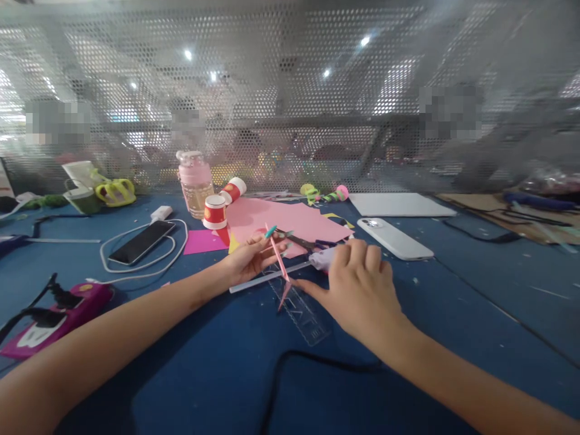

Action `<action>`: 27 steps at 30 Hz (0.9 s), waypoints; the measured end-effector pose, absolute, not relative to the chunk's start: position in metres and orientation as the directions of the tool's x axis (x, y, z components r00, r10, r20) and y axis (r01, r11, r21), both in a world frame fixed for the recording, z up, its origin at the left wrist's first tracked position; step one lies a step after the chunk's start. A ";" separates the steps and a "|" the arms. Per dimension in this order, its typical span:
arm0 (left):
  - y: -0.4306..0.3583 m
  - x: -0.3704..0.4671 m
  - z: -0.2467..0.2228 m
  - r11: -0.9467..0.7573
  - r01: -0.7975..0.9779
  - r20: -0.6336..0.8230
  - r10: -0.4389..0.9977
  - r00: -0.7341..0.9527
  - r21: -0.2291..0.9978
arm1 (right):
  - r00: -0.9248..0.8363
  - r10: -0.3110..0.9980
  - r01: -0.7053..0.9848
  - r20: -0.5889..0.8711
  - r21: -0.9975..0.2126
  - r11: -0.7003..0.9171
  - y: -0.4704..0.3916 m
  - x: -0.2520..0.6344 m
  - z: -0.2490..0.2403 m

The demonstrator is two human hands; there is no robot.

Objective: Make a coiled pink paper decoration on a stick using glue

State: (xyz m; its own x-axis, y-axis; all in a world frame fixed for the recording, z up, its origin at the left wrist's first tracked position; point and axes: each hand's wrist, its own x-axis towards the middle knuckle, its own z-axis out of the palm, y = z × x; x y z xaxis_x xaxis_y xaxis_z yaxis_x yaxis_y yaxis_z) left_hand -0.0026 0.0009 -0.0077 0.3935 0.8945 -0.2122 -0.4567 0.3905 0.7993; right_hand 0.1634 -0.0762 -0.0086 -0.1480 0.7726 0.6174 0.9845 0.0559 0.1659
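In the head view, the person's left hand (248,260) reaches across the blue table (203,374) and pinches a narrow pink paper strip (278,258) near its upper end, a teal-painted thumbnail showing beside it. The strip slants down between the two hands, and a small pink flap hangs at its lower end, over a clear plastic ruler (312,323). The right hand (365,284) has its fingers curled in and its thumb stretched out to the strip's lower end. A crumpled-looking lavender item (321,260) sits right at those curled knuckles; I can't tell whether the hand is gripping it.

A long pale stick (258,282) lies aslant below the left hand, and dark-handled scissors (301,241) rest just behind the fingers, on the edge of some large pink paper (290,219). A magenta sheet (203,241) lies left of that, with two red-and-white paper cups (214,212) close by, one upright and one tipped, next to a pink-topped bottle (194,181).

Farther left are a black phone (142,241) and a purple power strip (84,311); over on the right lies a white phone (396,238). A perforated metal screen (272,90) stands behind everything.
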 end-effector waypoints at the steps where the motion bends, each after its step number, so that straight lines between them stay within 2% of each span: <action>1: -0.001 -0.001 -0.008 0.404 -0.461 -0.215 0.886 0.410 0.790 | -0.164 0.769 0.984 0.618 0.159 0.082 -0.077 0.163 -0.007; 6: -0.007 0.002 -0.007 0.462 -0.453 -0.247 0.855 0.457 0.763 | -0.291 0.744 0.942 0.602 0.042 0.334 -0.069 0.165 -0.007; 10: -0.011 0.005 -0.009 0.442 -0.423 -0.239 0.860 0.451 0.791 | -0.401 0.649 0.823 0.647 -0.058 0.565 -0.066 0.167 -0.011; 12: -0.013 0.006 -0.011 0.428 -0.404 -0.223 0.858 0.463 0.808 | -0.431 0.590 0.776 0.683 -0.053 0.629 -0.067 0.167 -0.011; 17: -0.017 0.011 -0.015 0.415 -0.404 -0.200 0.856 0.477 0.815 | -0.518 0.481 0.722 0.708 0.059 0.690 -0.070 0.166 -0.011; 20: -0.017 0.011 -0.016 0.414 -0.408 -0.194 0.855 0.481 0.814 | -0.513 0.462 0.722 0.724 0.072 0.689 -0.069 0.164 -0.012; 23: -0.017 0.010 -0.017 0.395 -0.406 -0.169 0.855 0.490 0.824 | -0.472 0.483 0.721 0.737 0.008 0.693 -0.068 0.163 -0.014; 27: -0.022 0.011 -0.017 0.390 -0.431 -0.129 0.844 0.521 0.814 | -0.387 0.533 0.683 0.752 -0.154 0.714 -0.067 0.163 -0.015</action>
State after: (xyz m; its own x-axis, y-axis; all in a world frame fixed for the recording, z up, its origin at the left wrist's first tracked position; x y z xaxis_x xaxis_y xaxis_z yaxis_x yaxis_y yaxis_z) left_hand 0.0106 -0.0221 -0.0173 0.5205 0.8441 -0.1289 -0.4306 0.3898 0.8140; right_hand 0.1633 -0.0666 -0.0148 -0.3872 0.5334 0.7521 0.6834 0.7136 -0.1542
